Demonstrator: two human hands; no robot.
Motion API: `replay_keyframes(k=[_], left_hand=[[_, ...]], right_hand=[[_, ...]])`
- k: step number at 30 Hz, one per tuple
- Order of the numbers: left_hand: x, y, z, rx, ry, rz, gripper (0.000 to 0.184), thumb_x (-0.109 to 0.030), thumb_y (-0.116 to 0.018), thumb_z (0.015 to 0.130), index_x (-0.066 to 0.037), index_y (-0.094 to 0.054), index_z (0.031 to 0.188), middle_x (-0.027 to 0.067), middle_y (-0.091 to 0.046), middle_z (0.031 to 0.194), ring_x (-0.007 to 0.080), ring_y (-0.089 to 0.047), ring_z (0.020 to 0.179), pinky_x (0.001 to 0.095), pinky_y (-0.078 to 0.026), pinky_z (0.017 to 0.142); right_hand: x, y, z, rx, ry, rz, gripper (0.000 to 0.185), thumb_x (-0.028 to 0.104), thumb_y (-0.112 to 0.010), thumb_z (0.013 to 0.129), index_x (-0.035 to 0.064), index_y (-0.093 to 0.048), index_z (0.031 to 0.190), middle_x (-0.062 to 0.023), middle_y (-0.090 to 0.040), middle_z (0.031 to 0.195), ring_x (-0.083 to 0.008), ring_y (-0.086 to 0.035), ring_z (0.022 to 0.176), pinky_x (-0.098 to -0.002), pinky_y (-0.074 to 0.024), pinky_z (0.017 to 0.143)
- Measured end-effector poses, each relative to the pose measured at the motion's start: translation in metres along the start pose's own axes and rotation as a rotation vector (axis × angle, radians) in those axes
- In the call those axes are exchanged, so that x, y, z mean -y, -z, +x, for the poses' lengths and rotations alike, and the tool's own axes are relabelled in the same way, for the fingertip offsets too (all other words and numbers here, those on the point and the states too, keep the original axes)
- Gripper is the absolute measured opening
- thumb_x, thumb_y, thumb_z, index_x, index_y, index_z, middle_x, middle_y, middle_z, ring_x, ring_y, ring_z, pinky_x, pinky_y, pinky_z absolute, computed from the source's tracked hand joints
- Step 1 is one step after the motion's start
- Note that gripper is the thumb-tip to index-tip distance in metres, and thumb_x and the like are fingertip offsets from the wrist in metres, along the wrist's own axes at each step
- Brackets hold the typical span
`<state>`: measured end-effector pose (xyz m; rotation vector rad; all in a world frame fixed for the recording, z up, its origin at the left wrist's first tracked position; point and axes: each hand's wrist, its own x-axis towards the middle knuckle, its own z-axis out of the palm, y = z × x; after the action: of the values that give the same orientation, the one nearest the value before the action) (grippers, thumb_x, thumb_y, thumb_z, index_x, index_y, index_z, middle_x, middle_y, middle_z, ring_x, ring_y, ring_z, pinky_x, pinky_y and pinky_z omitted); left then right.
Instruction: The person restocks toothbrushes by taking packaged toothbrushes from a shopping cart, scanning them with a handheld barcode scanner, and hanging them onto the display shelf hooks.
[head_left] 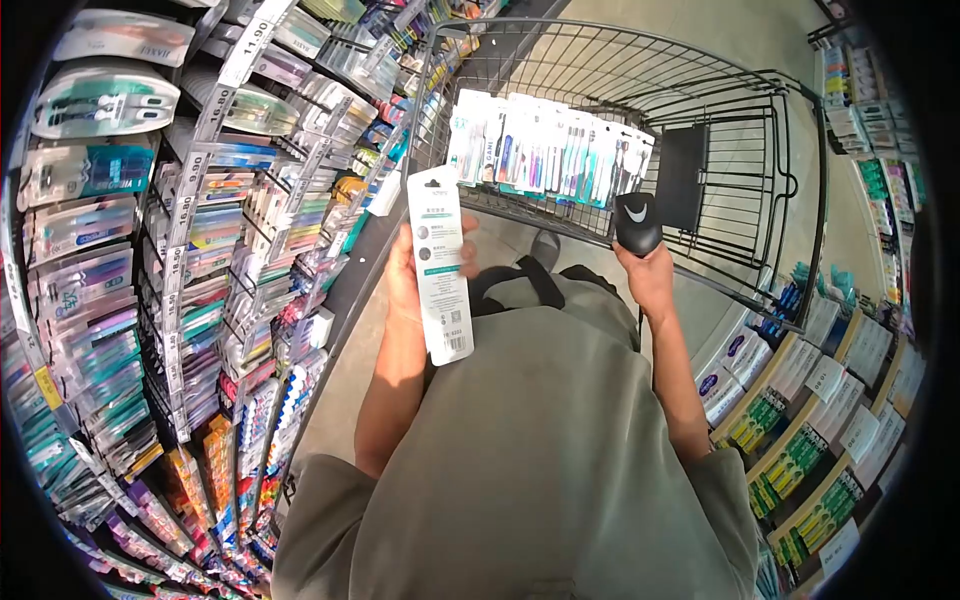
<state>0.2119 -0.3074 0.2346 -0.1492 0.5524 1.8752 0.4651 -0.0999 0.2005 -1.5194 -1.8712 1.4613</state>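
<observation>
My left hand (403, 272) is closed around a white toothbrush package (438, 268), held upright with its printed back and barcode facing me. My right hand (648, 272) grips a black handheld scanner (637, 225) by its lower end, at the near side of the cart. In front of both hands is a black wire shopping cart (600, 50). A row of packaged toothbrushes (550, 150) stands packed side by side in its near part, just beyond the scanner and the package.
Shelves of hanging toothbrush packs (90, 280) with price strips (188, 200) fill the left side. Boxed goods (790, 420) line the lower right, and another stocked rack (875, 130) stands at the upper right. A shoe (545, 248) shows on the floor below the cart.
</observation>
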Motion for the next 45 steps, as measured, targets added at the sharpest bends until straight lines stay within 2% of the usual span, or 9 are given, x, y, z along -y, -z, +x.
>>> replay_keyframes(k=[4,9,12,17,21,23,30,38,45], left_hand=[[-0.001,0.017,-0.038,0.039,0.101,0.095,0.055,-0.047,-0.047,0.099,-0.009,-0.046,0.14,0.0168,-0.057,0.119,0.019,-0.051,0.075,0.0291,-0.043,0.061],[-0.021,0.027,-0.076,0.06,0.193,0.007,0.063,-0.02,-0.067,0.089,-0.006,-0.039,0.145,0.0123,-0.058,0.108,0.0158,-0.051,0.075,0.0272,-0.042,0.061],[-0.035,0.036,-0.085,-0.011,0.085,0.236,0.057,-0.021,-0.065,0.091,-0.003,-0.041,0.139,0.0077,-0.056,0.102,0.0143,-0.046,0.072,0.0261,-0.039,0.06],[-0.048,0.039,-0.091,-0.246,-0.069,0.473,0.047,-0.005,-0.069,0.087,-0.006,-0.05,0.13,0.0001,-0.061,0.094,0.0113,-0.061,0.08,0.029,-0.055,0.069],[-0.055,0.038,-0.102,-0.249,-0.086,0.5,0.045,-0.013,-0.068,0.089,-0.006,-0.051,0.129,-0.0012,-0.058,0.09,0.0109,-0.059,0.075,0.0257,-0.052,0.062],[-0.057,0.048,-0.108,-0.188,0.084,0.382,0.055,-0.016,-0.069,0.088,-0.008,-0.046,0.138,-0.0002,-0.057,0.098,0.0096,-0.054,0.071,0.0247,-0.045,0.062],[-0.058,0.045,-0.134,-0.006,-0.034,0.503,0.067,-0.012,-0.073,0.083,-0.006,-0.041,0.141,0.0043,-0.051,0.104,0.0107,-0.05,0.066,0.0252,-0.041,0.059],[-0.092,0.055,-0.156,-0.011,-0.162,0.311,0.064,-0.026,-0.07,0.085,-0.005,-0.046,0.141,0.0041,-0.053,0.103,0.0155,-0.053,0.081,0.0309,-0.045,0.069],[-0.13,0.025,-0.166,0.045,-0.247,0.252,0.058,-0.043,-0.047,0.099,-0.006,-0.043,0.144,0.0113,-0.056,0.136,0.0295,-0.06,0.115,0.046,-0.051,0.091]], right_hand=[[-0.008,-0.011,-0.009,-0.038,0.036,-0.048,0.022,0.012,-0.075,0.082,0.0007,-0.066,0.099,-0.0033,-0.069,0.087,-0.0113,-0.06,0.079,-0.028,-0.0483,0.075],[-0.024,-0.026,-0.025,-0.045,-0.033,0.01,0.029,0.013,-0.076,0.08,0.0,-0.066,0.104,-0.007,-0.072,0.092,-0.0135,-0.064,0.082,-0.0288,-0.0499,0.08],[-0.028,-0.036,-0.04,-0.042,0.001,-0.028,0.03,0.013,-0.076,0.08,-0.0007,-0.066,0.105,-0.0071,-0.072,0.092,-0.0134,-0.064,0.083,-0.0289,-0.0501,0.08],[-0.036,-0.054,-0.073,-0.077,0.051,-0.011,0.034,0.016,-0.078,0.078,-0.0028,-0.066,0.104,-0.0108,-0.072,0.093,-0.0167,-0.065,0.084,-0.0308,-0.0501,0.08],[-0.045,-0.072,-0.097,-0.103,0.073,0.001,0.036,0.018,-0.078,0.077,-0.0033,-0.066,0.104,-0.0135,-0.072,0.093,-0.0196,-0.065,0.084,-0.033,-0.0501,0.081],[-0.044,-0.082,-0.111,-0.085,0.083,0.018,0.035,0.017,-0.077,0.078,-0.0035,-0.066,0.104,-0.0137,-0.072,0.093,-0.0195,-0.065,0.084,-0.0327,-0.05,0.081],[-0.025,-0.106,-0.152,-0.106,0.058,0.078,0.029,0.011,-0.074,0.08,-0.0025,-0.066,0.104,-0.0085,-0.071,0.095,-0.0161,-0.063,0.088,-0.0309,-0.048,0.084],[-0.035,-0.114,-0.166,0.011,0.037,0.19,0.018,0.009,-0.072,0.084,0.001,-0.065,0.099,-0.0008,-0.064,0.086,-0.0108,-0.056,0.078,-0.0278,-0.0451,0.074],[0.013,-0.108,-0.205,0.038,-0.036,0.421,0.022,0.003,-0.073,0.083,0.0027,-0.063,0.102,0.0017,-0.059,0.087,-0.0073,-0.051,0.076,-0.0245,-0.0418,0.068]])
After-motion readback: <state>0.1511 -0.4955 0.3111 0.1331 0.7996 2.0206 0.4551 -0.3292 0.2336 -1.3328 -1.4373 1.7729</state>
